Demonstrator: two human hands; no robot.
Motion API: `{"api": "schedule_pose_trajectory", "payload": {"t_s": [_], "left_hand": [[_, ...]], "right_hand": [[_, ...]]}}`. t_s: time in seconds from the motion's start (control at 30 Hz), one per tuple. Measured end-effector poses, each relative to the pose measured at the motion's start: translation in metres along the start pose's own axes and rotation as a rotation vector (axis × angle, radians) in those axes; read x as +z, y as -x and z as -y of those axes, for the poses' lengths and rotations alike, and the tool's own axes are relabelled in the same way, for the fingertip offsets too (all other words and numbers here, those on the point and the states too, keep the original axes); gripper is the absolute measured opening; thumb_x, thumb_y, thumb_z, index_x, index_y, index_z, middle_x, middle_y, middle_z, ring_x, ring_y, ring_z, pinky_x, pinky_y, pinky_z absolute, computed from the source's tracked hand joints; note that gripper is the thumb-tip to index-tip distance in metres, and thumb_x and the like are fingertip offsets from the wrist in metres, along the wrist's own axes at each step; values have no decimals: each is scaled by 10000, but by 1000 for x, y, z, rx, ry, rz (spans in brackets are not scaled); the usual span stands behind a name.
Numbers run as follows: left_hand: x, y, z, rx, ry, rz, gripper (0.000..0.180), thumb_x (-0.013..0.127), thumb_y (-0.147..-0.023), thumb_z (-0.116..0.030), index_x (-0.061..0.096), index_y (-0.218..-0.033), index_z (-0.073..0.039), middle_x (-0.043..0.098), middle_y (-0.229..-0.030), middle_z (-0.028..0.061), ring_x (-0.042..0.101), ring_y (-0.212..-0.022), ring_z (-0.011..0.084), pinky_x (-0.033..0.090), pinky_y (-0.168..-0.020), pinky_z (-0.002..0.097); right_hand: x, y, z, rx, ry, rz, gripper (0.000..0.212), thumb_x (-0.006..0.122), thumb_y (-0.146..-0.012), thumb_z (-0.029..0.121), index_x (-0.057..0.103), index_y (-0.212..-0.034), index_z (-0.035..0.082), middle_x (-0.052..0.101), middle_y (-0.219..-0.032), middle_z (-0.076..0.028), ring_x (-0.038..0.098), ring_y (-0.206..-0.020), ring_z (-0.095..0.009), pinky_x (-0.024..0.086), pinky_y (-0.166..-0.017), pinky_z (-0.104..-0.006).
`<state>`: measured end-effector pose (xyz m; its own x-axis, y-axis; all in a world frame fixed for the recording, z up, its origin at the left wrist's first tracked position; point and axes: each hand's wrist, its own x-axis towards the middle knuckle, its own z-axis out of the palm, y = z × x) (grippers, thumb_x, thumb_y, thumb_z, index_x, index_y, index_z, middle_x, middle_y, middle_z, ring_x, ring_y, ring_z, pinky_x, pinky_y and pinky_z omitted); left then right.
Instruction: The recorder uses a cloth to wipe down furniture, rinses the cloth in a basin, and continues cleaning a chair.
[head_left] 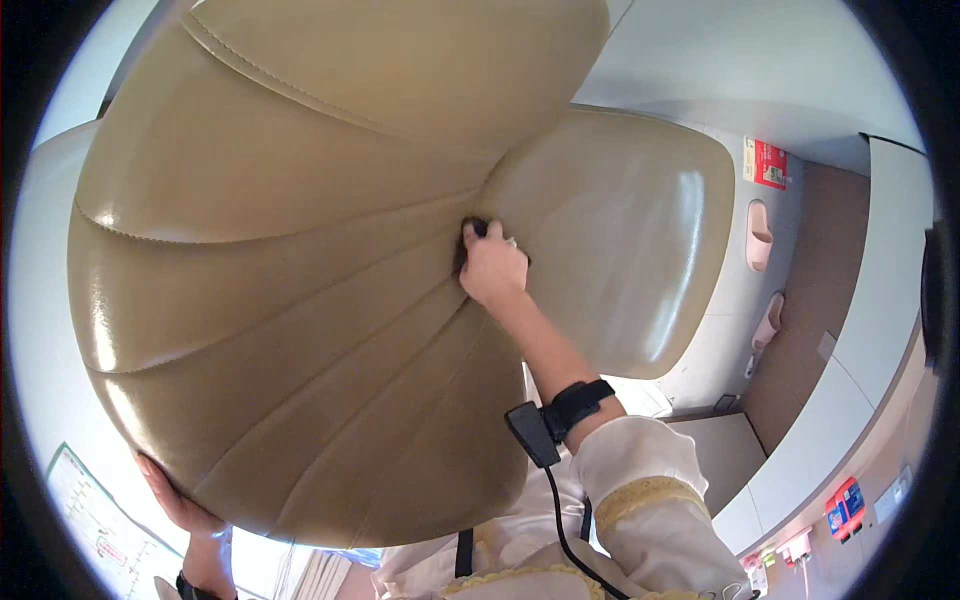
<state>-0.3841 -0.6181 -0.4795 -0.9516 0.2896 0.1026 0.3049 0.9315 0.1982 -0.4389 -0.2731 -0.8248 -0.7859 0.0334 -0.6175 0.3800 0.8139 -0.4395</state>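
A tan leather chair with a pleated, shell-shaped backrest (pixel 290 290) and a smooth seat (pixel 630 230) fills most of the view. My right hand (pixel 495 270) reaches into the crease where backrest and seat meet. Its fingers are bent and pressed onto a small black object (pixel 474 226), mostly covered by the hand, so I cannot make out its kind. At the lower left, my left hand (pixel 178 500) grips the rim of the backrest, part of it hidden behind the edge. A black strap with a box and cable (pixel 540 430) sits on my right forearm.
To the right, a pink slipper (pixel 758 237) and another slipper (pixel 769 320) lie on the floor near a red and white packet (pixel 766 163). White cabinets (pixel 865 290) curve along that side. A green-edged printed sheet (pixel 105 525) is at the lower left.
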Motion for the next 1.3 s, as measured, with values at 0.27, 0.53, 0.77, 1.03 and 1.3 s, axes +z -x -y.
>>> {"api": "schedule_pose_trajectory", "payload": {"t_s": [0.27,0.53,0.77,1.03,1.3], "left_hand": [[17,-45,-52,-802,1096,-165,543,237,-976,-420,316,-1337,-23,389,-1324,129,382,-1201,207,307,-1012,396],[11,-39,-48,-750,1085,-149,508,313,-973,-349,299,-1354,-13,364,-1354,145,383,-1218,239,311,-1022,411],[5,-19,-16,-6,69,-33,511,376,-962,-254,272,-1360,50,322,-1392,196,348,-1269,293,285,-1055,435],[3,-9,0,51,-13,-39,474,339,-976,-194,270,-1366,67,309,-1414,205,344,-1286,299,272,-1074,436],[17,-39,-38,-747,788,-313,487,219,-998,-296,339,-1344,25,389,-1355,110,400,-1210,183,301,-1036,354]], "right_hand": [[5,35,-13,-100,142,417,441,546,-765,168,564,-1205,171,533,-1179,-157,577,-1028,-323,492,-851,-407],[-60,2,-20,-17,-235,-47,417,531,-796,186,550,-1213,200,535,-1112,-188,570,-987,-358,493,-803,-446],[-36,-28,-5,31,28,-22,389,555,-796,167,549,-1184,144,500,-1073,-162,578,-954,-341,514,-776,-402],[13,28,-12,-69,31,278,321,549,-795,182,591,-1104,109,503,-1143,-165,565,-1015,-339,499,-833,-398],[19,58,-36,0,-72,517,306,539,-767,193,653,-1020,63,612,-1091,-174,595,-1016,-322,487,-859,-415]]}}
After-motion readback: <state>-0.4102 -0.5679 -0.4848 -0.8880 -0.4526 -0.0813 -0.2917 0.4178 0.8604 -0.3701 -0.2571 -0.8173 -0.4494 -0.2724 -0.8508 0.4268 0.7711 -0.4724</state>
